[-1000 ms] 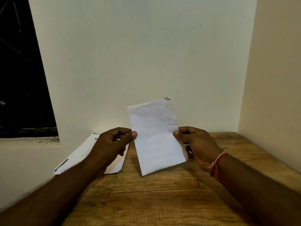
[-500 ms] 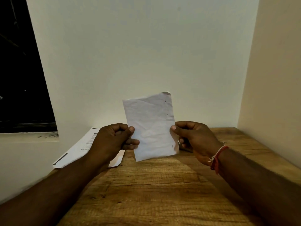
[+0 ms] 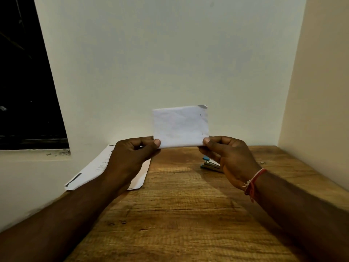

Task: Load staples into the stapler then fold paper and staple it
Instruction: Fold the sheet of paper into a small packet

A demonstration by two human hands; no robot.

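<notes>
filling most of the view, a pale wall stands behind a wooden counter, and at the far left there is a dark window. on the left side of the counter, against the wall, lie some printed sheets, partly covered by the left forearm. the left hand and the right hand are both raised above the far part of the counter. each grip is closed on the folded paper: the left one pinches its lower left corner between thumb and fingers, the right one pinches its lower right corner in the same way. the folded paper is held upright in the air between the two hands, in front of the wall and not touching the counter. its top right corner is bent over. a blue and silver stapler lies on the counter under the right hand, partly hidden behind it. a red and white thread band is around the right wrist. two small staples show as short dark lines near the right edge of the paper, one above the other.
</notes>
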